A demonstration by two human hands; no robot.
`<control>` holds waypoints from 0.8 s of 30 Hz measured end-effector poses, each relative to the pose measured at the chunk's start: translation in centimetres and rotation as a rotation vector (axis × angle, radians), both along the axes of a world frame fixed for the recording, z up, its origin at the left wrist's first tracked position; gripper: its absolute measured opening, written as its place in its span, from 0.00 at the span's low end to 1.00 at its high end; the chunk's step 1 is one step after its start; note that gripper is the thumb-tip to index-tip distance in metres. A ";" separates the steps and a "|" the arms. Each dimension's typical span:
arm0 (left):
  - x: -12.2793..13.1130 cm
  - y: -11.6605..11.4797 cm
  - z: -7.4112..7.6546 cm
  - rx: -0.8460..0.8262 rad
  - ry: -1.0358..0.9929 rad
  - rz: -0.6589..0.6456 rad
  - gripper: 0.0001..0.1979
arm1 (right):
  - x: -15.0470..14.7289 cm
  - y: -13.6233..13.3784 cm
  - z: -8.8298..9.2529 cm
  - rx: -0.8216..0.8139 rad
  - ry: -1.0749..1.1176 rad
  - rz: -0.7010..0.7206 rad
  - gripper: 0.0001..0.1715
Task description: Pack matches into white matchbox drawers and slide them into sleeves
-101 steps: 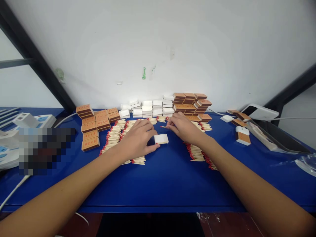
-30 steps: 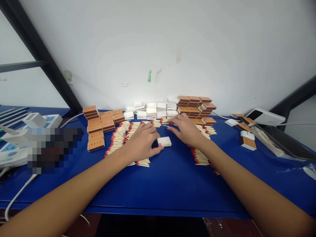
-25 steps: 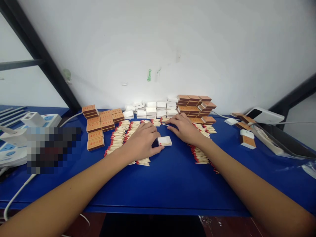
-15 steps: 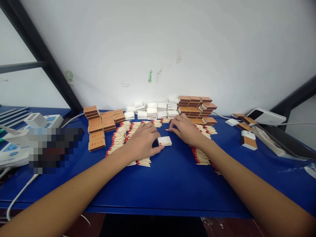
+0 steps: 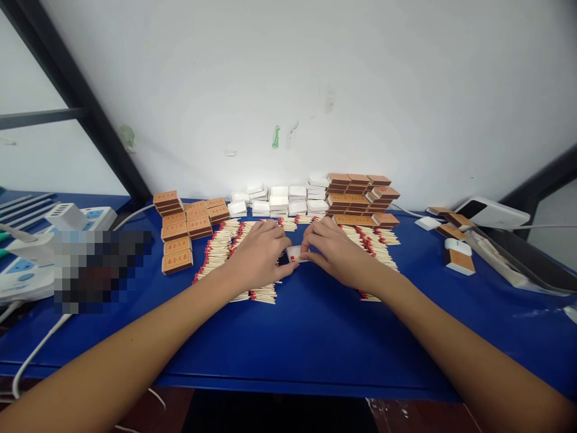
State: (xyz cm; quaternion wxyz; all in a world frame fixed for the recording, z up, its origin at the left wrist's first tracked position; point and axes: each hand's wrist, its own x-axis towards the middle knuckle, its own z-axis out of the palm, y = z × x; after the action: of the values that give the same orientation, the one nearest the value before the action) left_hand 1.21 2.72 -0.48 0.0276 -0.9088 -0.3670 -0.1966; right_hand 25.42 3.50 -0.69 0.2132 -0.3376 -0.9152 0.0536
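A small white matchbox tray [image 5: 294, 251] sits on the blue table between my hands, with red match heads showing at its near left end. My left hand [image 5: 262, 249] grips the tray at its left side, the thumb along the near edge. Over the tray's right part, my right hand [image 5: 332, 248] pinches a match, mostly hidden by the fingers. Rows of loose matches [image 5: 219, 251] lie beside and under my left hand, and more matches [image 5: 370, 243] lie beyond my right forearm.
White trays [image 5: 278, 201] are stacked along the wall, next to piled brown matchbox sleeves [image 5: 347, 201]. More printed matchboxes [image 5: 177, 260] stand on the left. A power strip [image 5: 97, 224] with cables lies far left. A white device [image 5: 491, 211] and a pouch [image 5: 518, 258] are at right.
My right hand has moved left and toward me, bringing the match from behind the tray into it. My left hand keeps its grip on the tray.
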 end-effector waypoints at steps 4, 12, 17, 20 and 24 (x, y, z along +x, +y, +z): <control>0.1 -0.1 0.1 -0.029 0.000 0.004 0.13 | 0.6 0.7 0.1 -0.027 0.036 -0.020 0.10; 0.3 -0.6 0.4 -0.043 0.005 -0.043 0.15 | 5.2 5.4 -1.3 0.095 0.012 -0.358 0.13; 0.4 -0.6 0.1 -0.047 0.009 -0.058 0.15 | 5.3 6.5 -1.9 0.097 -0.016 -0.329 0.13; 0.4 -0.5 -0.1 -0.052 0.001 -0.053 0.14 | 4.7 6.7 -1.9 0.083 -0.018 -0.305 0.12; 0.3 -0.4 -0.2 -0.047 -0.009 -0.061 0.13 | 4.7 7.0 -2.0 0.055 -0.022 -0.320 0.13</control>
State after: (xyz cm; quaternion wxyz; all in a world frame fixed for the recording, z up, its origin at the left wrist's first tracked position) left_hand 1.47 2.32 -0.63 -0.0014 -0.9190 -0.3440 -0.1929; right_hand 30.10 10.46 -2.72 0.2181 -0.4736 -0.8532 -0.0099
